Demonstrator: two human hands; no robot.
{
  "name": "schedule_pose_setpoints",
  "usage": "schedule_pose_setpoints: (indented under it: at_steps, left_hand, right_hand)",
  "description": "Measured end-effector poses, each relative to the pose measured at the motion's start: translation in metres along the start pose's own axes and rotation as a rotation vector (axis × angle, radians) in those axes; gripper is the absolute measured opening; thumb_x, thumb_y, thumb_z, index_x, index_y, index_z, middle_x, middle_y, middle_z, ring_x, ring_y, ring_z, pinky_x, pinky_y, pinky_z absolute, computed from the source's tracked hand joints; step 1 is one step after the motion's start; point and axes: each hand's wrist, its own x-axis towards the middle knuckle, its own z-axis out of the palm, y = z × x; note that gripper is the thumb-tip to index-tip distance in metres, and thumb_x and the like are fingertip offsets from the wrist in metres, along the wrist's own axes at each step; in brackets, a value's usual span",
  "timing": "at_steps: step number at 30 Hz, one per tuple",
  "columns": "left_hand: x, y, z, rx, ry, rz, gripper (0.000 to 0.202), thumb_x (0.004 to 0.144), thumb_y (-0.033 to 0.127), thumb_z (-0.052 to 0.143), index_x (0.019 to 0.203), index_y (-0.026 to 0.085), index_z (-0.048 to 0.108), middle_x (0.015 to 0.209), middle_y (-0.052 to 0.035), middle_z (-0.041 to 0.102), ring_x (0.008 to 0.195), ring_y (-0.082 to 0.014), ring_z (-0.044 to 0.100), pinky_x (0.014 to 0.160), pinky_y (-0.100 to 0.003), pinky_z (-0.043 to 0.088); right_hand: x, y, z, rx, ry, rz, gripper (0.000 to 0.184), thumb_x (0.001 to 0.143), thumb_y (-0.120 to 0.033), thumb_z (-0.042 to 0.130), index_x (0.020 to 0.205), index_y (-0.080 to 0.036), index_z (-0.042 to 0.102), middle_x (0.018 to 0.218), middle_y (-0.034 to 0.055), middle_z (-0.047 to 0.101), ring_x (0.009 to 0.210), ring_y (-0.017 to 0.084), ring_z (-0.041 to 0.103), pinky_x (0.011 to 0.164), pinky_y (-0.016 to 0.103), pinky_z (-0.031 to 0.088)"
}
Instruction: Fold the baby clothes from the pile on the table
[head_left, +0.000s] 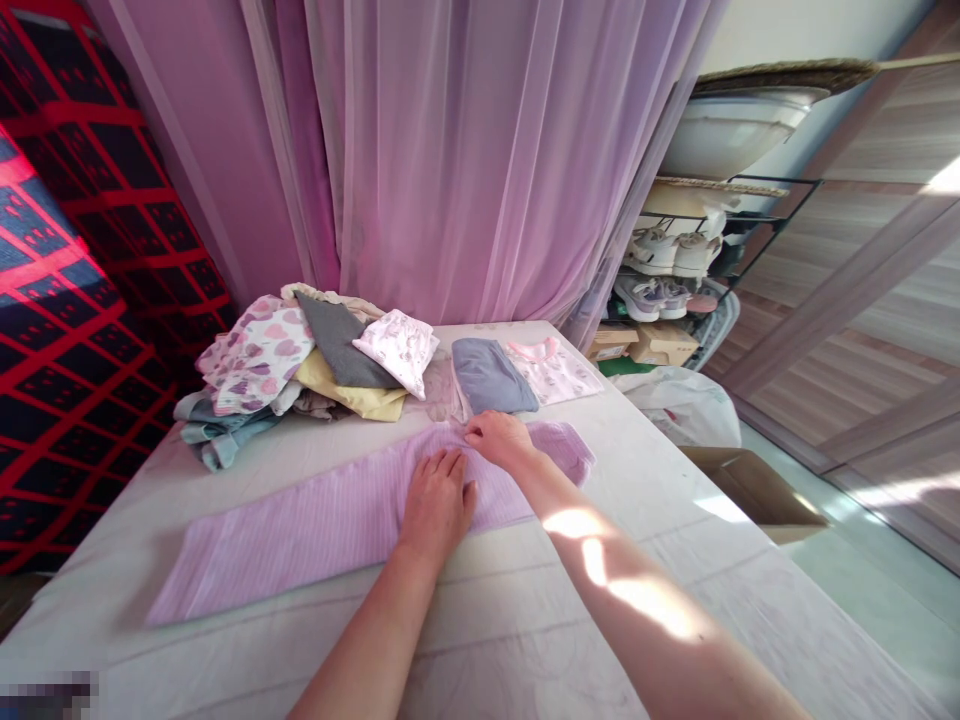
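A pair of lilac ribbed pants (300,530) lies folded lengthwise across the table, its narrow end at the left and its wider end at the right. My left hand (436,500) rests flat on the middle of the pants with its fingers stretched out. Just right of it, my right hand (499,440) has its fingers curled in a pinch at the far edge of the pants; its fingertips are partly hidden. Beyond that hand sit a folded grey-blue garment (493,375) and a white printed top with a pink collar (562,372).
A heap of clothes (259,350) stands at the table's back left, against purple curtains (450,150). The white-covered table (600,620) has its right edge beside an open cardboard box (750,490), a plastic bag (682,405) and a rack with shoes (671,250).
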Motion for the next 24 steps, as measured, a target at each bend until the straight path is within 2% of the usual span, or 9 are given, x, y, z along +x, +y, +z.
schedule_pose_setpoints:
  at_steps: [4,9,13,17,21,24]
  left_hand:
    - [0.001,0.001,0.0,-0.021,-0.015,-0.018,0.041,0.089,0.024,0.053,0.127,0.013,0.061,0.133,-0.0134,0.063,0.128,-0.0308,0.053,0.112,-0.051,0.038]
    - [0.002,0.001,0.001,-0.036,-0.034,-0.025,0.042,0.089,0.025,0.053,0.129,0.013,0.06,0.134,-0.0137,0.062,0.129,-0.0312,0.052,0.112,-0.052,0.036]
    - [0.001,0.001,0.002,-0.028,-0.042,-0.026,0.042,0.089,0.024,0.053,0.129,0.012,0.059,0.135,-0.0138,0.062,0.129,-0.0302,0.051,0.112,-0.049,0.036]
    - [-0.001,0.002,0.003,-0.022,-0.02,-0.029,0.042,0.089,0.024,0.053,0.129,0.013,0.057,0.138,-0.0147,0.059,0.132,-0.0289,0.049,0.114,-0.05,0.034]
    - [-0.001,0.004,0.002,-0.004,-0.012,-0.042,0.042,0.088,0.03,0.055,0.126,0.014,0.059,0.144,-0.0162,0.053,0.137,-0.0347,0.042,0.115,-0.057,0.029]
    - [-0.001,0.005,0.0,0.001,-0.01,-0.048,0.039,0.089,0.034,0.053,0.124,0.018,0.059,0.144,-0.0153,0.053,0.137,-0.0375,0.041,0.113,-0.064,0.026]
  right_hand:
    - [-0.001,0.0,-0.004,-0.06,-0.049,-0.075,0.025,0.092,-0.037,0.053,0.099,-0.03,0.076,0.109,0.0037,0.072,0.101,0.021,0.065,0.08,0.028,0.047]
    - [0.003,-0.008,-0.007,-0.113,-0.104,-0.054,0.026,0.091,-0.029,0.052,0.105,-0.023,0.074,0.116,0.0089,0.07,0.106,0.023,0.065,0.084,0.031,0.047]
    - [0.011,-0.012,-0.014,-0.117,-0.132,-0.038,0.023,0.087,-0.027,0.058,0.104,-0.02,0.073,0.112,0.0107,0.072,0.103,0.024,0.066,0.083,0.031,0.048]
    - [0.012,-0.011,-0.011,-0.1,-0.046,0.014,0.028,0.095,-0.025,0.046,0.113,-0.018,0.066,0.106,0.0106,0.073,0.098,0.023,0.067,0.08,0.031,0.046]
    - [0.007,-0.01,0.01,-0.081,0.095,0.046,0.028,0.099,-0.024,0.041,0.12,-0.016,0.058,0.11,0.0114,0.071,0.104,0.023,0.064,0.086,0.031,0.042]
    - [0.004,-0.009,0.026,-0.053,0.192,0.071,0.028,0.099,-0.024,0.041,0.12,-0.017,0.058,0.113,0.0121,0.07,0.107,0.024,0.06,0.089,0.032,0.04]
